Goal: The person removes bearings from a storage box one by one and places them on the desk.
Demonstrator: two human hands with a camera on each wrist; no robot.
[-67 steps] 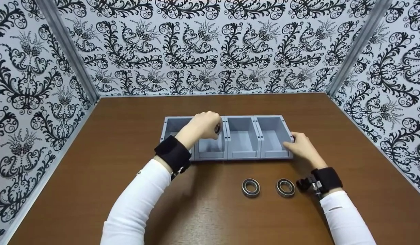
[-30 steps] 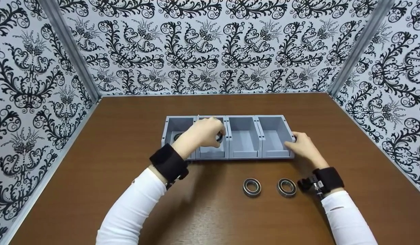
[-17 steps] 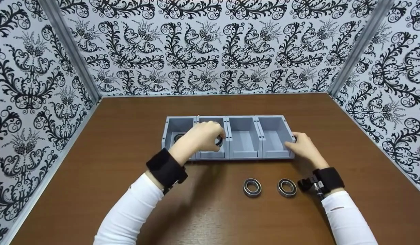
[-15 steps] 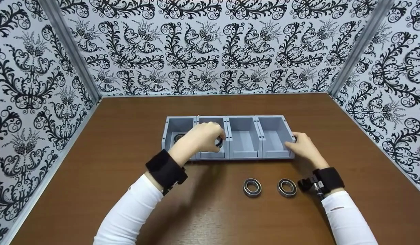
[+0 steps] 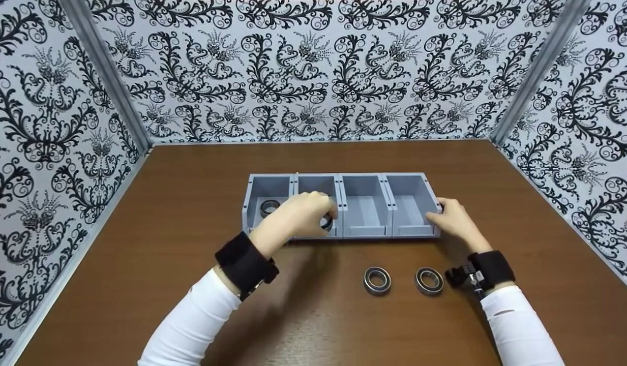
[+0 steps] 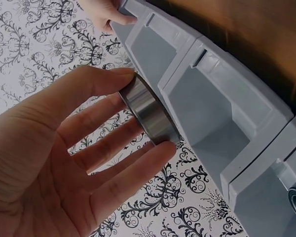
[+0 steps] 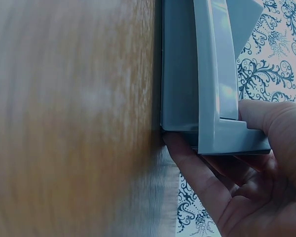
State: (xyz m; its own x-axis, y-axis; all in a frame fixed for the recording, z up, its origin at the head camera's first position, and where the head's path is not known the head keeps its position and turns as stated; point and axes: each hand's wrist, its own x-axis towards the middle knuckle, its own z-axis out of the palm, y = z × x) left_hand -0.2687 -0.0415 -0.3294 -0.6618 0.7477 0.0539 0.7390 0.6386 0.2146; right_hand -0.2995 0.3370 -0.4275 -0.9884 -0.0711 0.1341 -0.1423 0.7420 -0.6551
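Observation:
My left hand (image 5: 305, 213) pinches a ball bearing (image 6: 150, 111) between thumb and fingers, its shiny steel rim showing in the left wrist view. The hand hangs over the second compartment from the left of a grey row of bins (image 5: 366, 231). Another bearing (image 5: 269, 207) lies in the leftmost compartment. At the row's right end, my right hand (image 5: 453, 218) grips the side wall, thumb inside and fingers outside; the right wrist view shows the fingers (image 7: 202, 173) reaching under the bin's edge.
Two more bearings, a left one (image 5: 377, 280) and a right one (image 5: 429, 281), lie on the brown table (image 5: 313, 325) in front of the bins. Patterned panels (image 5: 313, 66) enclose the table at the back and sides.
My left hand has lowered toward the front of the second compartment with its bearing, uncovering the bearing in the leftmost one. The right hand keeps its grip on the bin.

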